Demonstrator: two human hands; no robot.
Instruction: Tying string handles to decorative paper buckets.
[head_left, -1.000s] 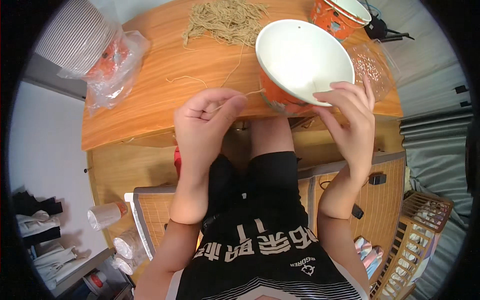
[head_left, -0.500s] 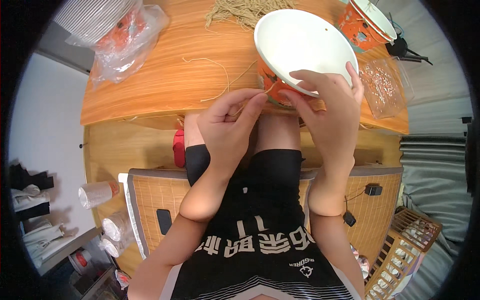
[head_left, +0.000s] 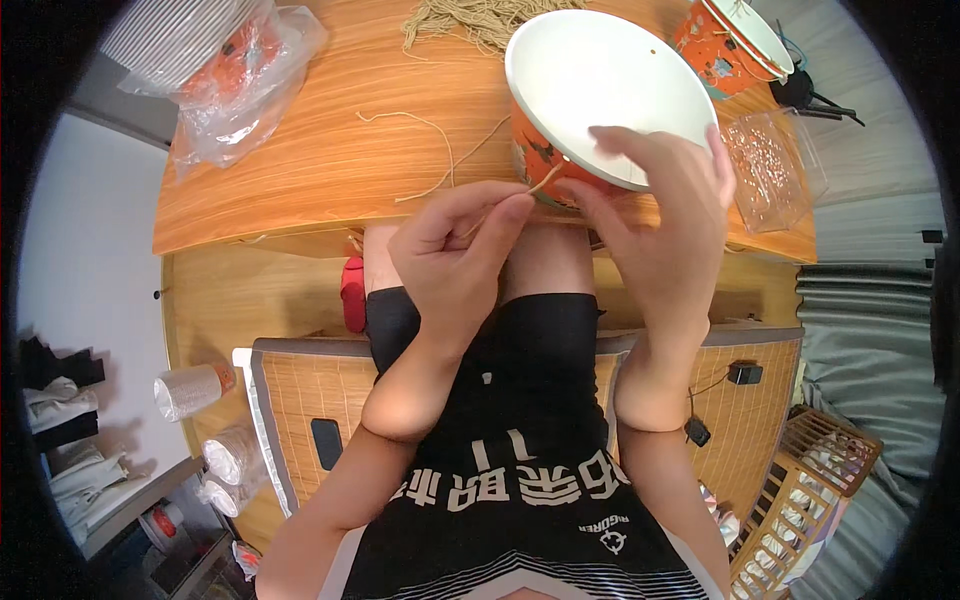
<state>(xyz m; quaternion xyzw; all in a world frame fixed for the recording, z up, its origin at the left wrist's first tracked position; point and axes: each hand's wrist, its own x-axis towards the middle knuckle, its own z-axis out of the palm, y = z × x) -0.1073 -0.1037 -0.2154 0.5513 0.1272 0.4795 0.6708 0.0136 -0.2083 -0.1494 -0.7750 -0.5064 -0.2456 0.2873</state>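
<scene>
A white-lined paper bucket [head_left: 610, 85] with an orange printed outside stands tilted toward me at the table's front edge. My left hand [head_left: 452, 240] is closed in a pinch on a tan cord [head_left: 545, 180], whose end reaches the bucket's outer wall by a small hole under the rim. More of this cord trails over the table behind that hand. My right hand [head_left: 665, 205] straddles the near right rim, thumb outside and fingers over the inside, steadying the bucket. Its index finger is lifted and slightly blurred.
A heap of tan cords [head_left: 465, 22] lies at the back. Nested orange buckets [head_left: 728, 50] stand back right, above a clear plastic box [head_left: 770, 170] of small pieces. A bagged stack of buckets [head_left: 215, 60] is at the left. The wooden table's [head_left: 260, 215] front edge runs above my legs.
The right hand's index finger has shifted slightly over the bucket's inside. The left hand still pinches the cord at the bucket wall. The whole view has shifted slightly.
</scene>
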